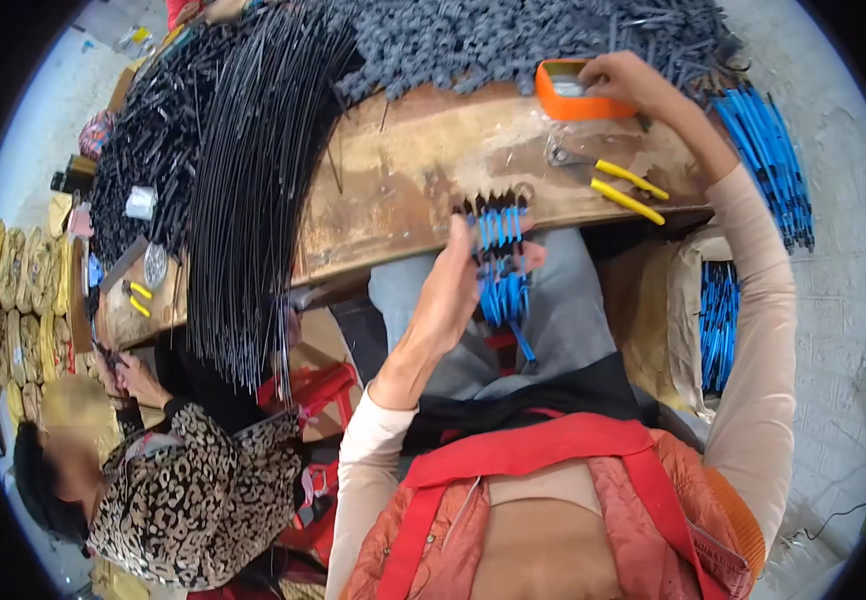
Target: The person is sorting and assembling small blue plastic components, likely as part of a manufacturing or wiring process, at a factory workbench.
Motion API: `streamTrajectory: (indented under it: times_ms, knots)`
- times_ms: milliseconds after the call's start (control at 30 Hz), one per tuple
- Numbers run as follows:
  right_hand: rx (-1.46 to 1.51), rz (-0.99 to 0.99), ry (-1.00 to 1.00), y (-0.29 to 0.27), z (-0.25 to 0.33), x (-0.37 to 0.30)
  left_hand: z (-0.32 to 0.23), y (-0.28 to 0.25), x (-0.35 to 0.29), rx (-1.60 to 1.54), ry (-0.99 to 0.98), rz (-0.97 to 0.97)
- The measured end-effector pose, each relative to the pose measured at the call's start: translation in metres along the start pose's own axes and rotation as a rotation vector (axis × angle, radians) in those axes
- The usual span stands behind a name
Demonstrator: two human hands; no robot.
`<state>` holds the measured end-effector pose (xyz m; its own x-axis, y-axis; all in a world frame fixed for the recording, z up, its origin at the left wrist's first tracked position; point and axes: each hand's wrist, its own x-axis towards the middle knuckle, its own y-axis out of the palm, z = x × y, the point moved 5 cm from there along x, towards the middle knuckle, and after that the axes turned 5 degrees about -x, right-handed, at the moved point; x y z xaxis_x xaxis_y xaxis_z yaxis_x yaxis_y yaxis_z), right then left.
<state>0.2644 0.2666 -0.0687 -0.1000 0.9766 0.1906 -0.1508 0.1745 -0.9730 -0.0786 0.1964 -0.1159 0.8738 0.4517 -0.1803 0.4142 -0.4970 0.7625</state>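
Note:
My left hand (450,277) is closed round a bundle of blue rods with black tips (502,250), held upright over my lap in front of the table edge. At the far right of the table, my right hand (625,82) dips its curled fingertips into an orange-rimmed tub (553,101). Something pale lies inside that tub; what the fingers pinch, if anything, is hidden. Pliers with yellow handles (628,192) rest on the wood between my two hands, their jaws pointing left.
Long thin black rods (253,190) drape over the wooden table's (403,150) left part. Grey pieces (493,40) are heaped at the back. More blue rods lie at right (765,160) and in a sack (688,320). A co-worker in a leopard-print top (193,490) sits at left.

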Motion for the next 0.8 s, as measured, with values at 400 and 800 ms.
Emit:
streamTrajectory:
  times_ms: [400, 800]
  knots:
    - [0.028, -0.039, 0.050, -0.007, -0.012, -0.005, 0.001, 0.004, 0.000, 0.544, 0.437, -0.160]
    - [0.347, -0.288, -0.202, -0.043, 0.194, -0.112, 0.027, 0.004, -0.026, 0.443, 0.104, -0.076]
